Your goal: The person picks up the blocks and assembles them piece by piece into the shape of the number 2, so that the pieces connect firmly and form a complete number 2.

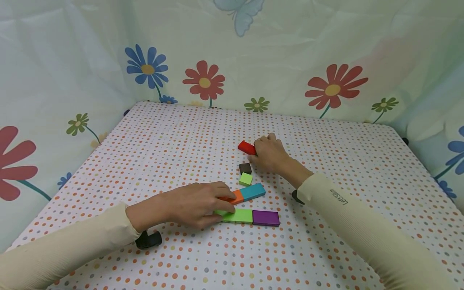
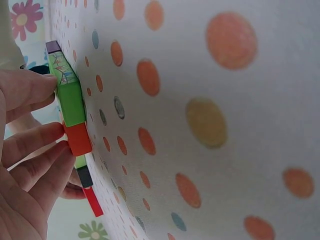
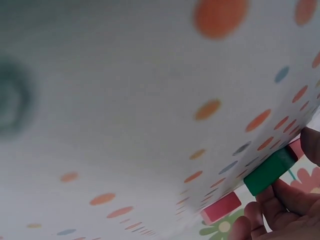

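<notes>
My left hand [image 1: 197, 201] rests its fingertips on a light green block [image 1: 237, 216] and an orange block [image 1: 237, 197]. In the left wrist view the thumb touches the edge of the green block [image 2: 72, 102], while other fingers touch the orange block [image 2: 77, 139]. A purple block [image 1: 266, 218] adjoins the light green one, and a blue block [image 1: 253, 191] adjoins the orange. Farther back, my right hand [image 1: 270, 155] grips a dark green block [image 3: 270, 172] between thumb and fingers, mostly hidden from the head view. A red block [image 1: 247, 147] lies beside that hand.
Between the hands lie a small dark brown block [image 1: 245, 168] and a small lime block [image 1: 245, 179]. Everything lies on a dotted tablecloth [image 1: 163, 149], with flowered curtains [image 1: 282, 52] behind and at both sides. Another pinkish-red block [image 3: 221, 207] shows in the right wrist view.
</notes>
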Demonstrator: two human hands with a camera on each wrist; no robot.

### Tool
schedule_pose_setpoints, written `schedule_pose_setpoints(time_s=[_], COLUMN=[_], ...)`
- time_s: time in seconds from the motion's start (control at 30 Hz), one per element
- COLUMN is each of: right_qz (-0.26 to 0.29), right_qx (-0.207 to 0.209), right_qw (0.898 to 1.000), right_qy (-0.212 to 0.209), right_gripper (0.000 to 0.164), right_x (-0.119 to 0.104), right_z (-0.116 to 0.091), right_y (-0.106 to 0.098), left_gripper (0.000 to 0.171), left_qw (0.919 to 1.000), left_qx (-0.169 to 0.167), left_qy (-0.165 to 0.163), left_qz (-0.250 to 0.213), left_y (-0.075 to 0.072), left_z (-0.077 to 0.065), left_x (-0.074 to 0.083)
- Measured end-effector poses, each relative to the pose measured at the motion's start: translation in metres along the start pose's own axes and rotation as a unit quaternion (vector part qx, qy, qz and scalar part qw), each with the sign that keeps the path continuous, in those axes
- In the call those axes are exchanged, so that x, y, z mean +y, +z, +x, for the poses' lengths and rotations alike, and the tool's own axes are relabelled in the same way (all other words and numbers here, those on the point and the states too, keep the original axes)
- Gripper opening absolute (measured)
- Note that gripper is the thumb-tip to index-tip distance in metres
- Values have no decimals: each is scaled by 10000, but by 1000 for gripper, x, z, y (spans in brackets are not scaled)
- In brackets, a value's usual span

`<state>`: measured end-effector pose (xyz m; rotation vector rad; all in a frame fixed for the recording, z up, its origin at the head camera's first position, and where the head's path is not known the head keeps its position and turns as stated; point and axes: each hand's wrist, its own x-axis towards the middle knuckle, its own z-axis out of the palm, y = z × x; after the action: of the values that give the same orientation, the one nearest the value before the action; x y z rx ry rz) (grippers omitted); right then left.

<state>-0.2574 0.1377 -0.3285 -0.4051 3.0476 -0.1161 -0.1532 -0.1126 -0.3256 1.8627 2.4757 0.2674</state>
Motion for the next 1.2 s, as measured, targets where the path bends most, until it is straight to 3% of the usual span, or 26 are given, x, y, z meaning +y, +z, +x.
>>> schedule_pose_setpoints(time_s=[0.63, 1.2], right_qz=[-146, 112], right_qx=[106, 24], right_qw=[9996, 9994], right_qy=[228, 335], right_gripper=[43, 35], right_x=[12, 17], right_z=[-3, -7], right_y=[2, -3], left_gripper=[25, 26], left_qw=[10000, 10000], left_qx=[2, 0], left_qy=[34, -10], left_qz=[-57, -3], left_y=[1, 1], left_z=[0, 0], left_x=[0, 1])
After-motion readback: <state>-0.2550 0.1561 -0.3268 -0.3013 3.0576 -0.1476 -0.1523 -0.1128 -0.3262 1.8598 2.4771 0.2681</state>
